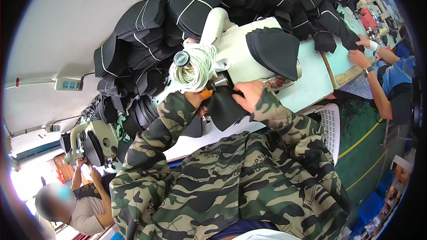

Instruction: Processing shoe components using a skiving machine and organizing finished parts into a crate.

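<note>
A dark, curved fabric piece (224,106) lies under the head of a cream sewing machine (238,40), between my two hands. My right hand (250,95) pinches its right edge, thumb on top. On the other side, my left hand (194,99) is closed at the piece's left edge; some of its fingers are hidden. Something orange (206,94) sits at those fingers, too small to name. A coil of white cord (195,69) hangs just above my left hand. A fanned stack of black pieces (273,51) rests on the machine bed.
Tied bundles of black pieces (191,4) are heaped along the back. A white plastic basket (331,126) stands at right, below the white table (307,69). One co-worker's hands (362,51) handle black pieces at far right; another person (86,209) works at a machine at lower left.
</note>
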Available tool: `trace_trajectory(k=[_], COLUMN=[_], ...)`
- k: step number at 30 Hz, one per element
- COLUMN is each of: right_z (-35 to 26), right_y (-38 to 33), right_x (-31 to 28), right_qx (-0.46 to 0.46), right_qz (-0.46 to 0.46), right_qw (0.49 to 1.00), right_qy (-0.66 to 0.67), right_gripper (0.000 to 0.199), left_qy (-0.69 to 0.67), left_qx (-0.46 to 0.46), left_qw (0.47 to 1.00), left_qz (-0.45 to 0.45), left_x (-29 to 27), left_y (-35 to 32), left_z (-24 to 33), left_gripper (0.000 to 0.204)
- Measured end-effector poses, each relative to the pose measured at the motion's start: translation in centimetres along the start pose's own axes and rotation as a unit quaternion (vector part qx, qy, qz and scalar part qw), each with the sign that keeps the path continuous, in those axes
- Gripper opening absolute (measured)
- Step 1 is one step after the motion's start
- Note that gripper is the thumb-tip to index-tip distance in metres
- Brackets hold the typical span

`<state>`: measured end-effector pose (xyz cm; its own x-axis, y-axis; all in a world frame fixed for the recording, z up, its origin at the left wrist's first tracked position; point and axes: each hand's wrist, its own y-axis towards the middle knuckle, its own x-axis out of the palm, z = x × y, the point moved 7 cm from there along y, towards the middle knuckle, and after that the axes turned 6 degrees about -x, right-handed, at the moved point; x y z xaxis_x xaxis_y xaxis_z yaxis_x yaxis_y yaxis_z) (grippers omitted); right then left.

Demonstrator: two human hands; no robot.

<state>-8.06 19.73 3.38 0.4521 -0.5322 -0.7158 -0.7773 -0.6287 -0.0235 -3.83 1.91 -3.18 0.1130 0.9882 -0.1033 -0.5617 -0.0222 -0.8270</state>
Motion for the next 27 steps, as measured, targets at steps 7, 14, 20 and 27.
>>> trace_trajectory(k=[7, 14, 20, 27], right_z=[1.7, 1.0, 1.4, -0.2], right_y=[-3.3, -4.2, -2.9, -2.7], right_x=[-4.9, -13.9, -3.4, 5.1], right_qx=[0.020, -0.041, -0.021, 0.016], right_qz=[0.053, 0.336, 0.131, -0.130], right_qw=[0.990, 0.913, 0.988, 0.958], right_qy=[0.127, -0.227, 0.085, 0.256], right_gripper=[0.016, 0.016, 0.020, 0.023], left_qy=[0.064, 0.653, 0.632, 0.354], left_qx=[0.091, -0.041, 0.078, 0.114], left_qw=[0.993, 0.756, 0.757, 0.902], left_qz=[-0.032, 0.023, 0.142, -0.221], left_x=[-2.2, -5.5, -5.6, -3.3], left_y=[0.3, 2.5, 1.3, -3.0], left_z=[2.2, -7.1, -7.6, -6.3], left_gripper=[0.024, 0.043, 0.042, 0.018])
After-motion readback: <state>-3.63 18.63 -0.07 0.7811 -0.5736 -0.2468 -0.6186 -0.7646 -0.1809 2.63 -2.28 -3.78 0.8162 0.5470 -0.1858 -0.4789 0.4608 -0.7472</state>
